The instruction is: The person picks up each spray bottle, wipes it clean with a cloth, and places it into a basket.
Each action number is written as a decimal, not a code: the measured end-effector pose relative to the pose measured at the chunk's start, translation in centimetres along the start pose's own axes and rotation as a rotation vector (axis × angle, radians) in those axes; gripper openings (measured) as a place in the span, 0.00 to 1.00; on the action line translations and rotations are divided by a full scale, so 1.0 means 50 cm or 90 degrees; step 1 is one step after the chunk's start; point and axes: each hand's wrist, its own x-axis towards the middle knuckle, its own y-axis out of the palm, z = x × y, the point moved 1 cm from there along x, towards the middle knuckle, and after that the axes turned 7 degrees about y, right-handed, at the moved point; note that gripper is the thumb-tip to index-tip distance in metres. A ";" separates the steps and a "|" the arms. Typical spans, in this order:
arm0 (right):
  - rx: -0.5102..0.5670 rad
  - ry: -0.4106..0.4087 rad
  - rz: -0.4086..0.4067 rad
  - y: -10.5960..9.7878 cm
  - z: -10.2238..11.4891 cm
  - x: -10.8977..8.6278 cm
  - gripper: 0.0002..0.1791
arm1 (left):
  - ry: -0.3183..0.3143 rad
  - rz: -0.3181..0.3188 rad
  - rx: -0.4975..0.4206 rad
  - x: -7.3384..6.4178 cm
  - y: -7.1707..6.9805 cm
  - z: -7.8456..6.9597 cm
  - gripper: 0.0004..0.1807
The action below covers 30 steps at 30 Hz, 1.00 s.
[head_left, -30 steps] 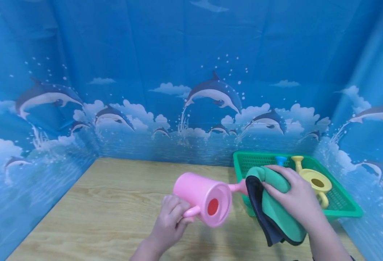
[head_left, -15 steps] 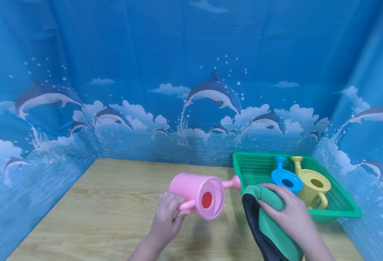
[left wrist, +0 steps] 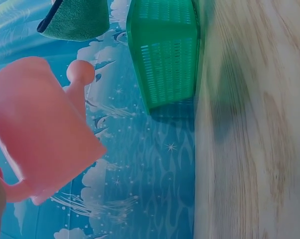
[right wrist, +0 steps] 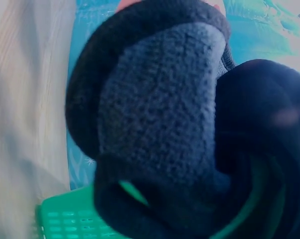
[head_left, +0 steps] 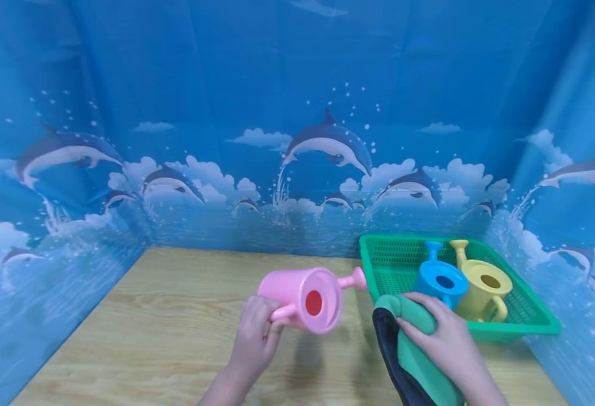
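My left hand grips the handle of a pink watering can, held above the table and tipped so its round red opening faces me. Its spout points right, toward the basket. In the left wrist view the can fills the left side. My right hand holds a folded cloth, green on one side and dark grey on the other with black edging. The cloth is apart from the can, in front of the basket. Close up in the right wrist view, the cloth hides the right fingers.
A green plastic basket stands at the right of the wooden table. Inside it are a blue watering can and a yellow watering can. A blue sheet printed with dolphins walls the back and both sides.
The cloth in my right hand has moved down and left, off the pink can's spout, uncovering the blue can. My left hand has shifted slightly left with the pink can.
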 end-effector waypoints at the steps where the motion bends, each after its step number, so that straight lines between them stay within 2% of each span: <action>1: 0.001 -0.001 -0.001 0.002 -0.001 -0.001 0.23 | -0.016 0.000 -0.007 -0.001 0.000 0.000 0.20; 8: -0.010 -0.022 0.005 0.010 -0.012 -0.003 0.22 | -0.098 0.021 -0.011 -0.006 0.002 -0.009 0.19; 10: -0.012 -0.027 0.006 0.009 -0.015 -0.002 0.22 | -0.140 0.027 -0.007 -0.008 0.001 -0.012 0.17; 11: -0.013 -0.027 0.008 0.008 -0.016 -0.002 0.22 | -0.174 0.029 -0.010 -0.008 0.000 -0.013 0.15; 13: -0.014 -0.027 0.011 0.007 -0.017 -0.001 0.22 | -0.270 0.039 -0.021 -0.008 -0.003 -0.017 0.09; 16: -0.012 -0.022 0.016 0.004 -0.019 0.000 0.22 | -0.448 0.066 -0.061 -0.003 -0.006 -0.025 0.03; 19: -0.016 -0.017 0.017 0.002 -0.021 0.000 0.22 | -0.625 0.088 -0.125 0.005 -0.007 -0.029 0.06; 21: -0.016 -0.016 0.018 -0.001 -0.023 0.000 0.22 | -0.720 0.087 -0.179 0.010 -0.006 -0.028 0.11; 23: -0.016 -0.018 0.014 -0.004 -0.025 -0.001 0.22 | -0.778 0.071 -0.236 0.014 -0.006 -0.026 0.15; 25: -0.016 -0.018 0.013 -0.008 -0.028 -0.002 0.22 | -0.819 0.036 -0.294 0.018 -0.004 -0.026 0.19; 27: -0.011 -0.019 0.008 -0.013 -0.030 -0.002 0.22 | -0.838 -0.005 -0.351 0.023 -0.002 -0.027 0.20; 30: -0.011 -0.020 0.000 -0.018 -0.033 -0.002 0.22 | -0.850 -0.058 -0.419 0.029 0.002 -0.031 0.16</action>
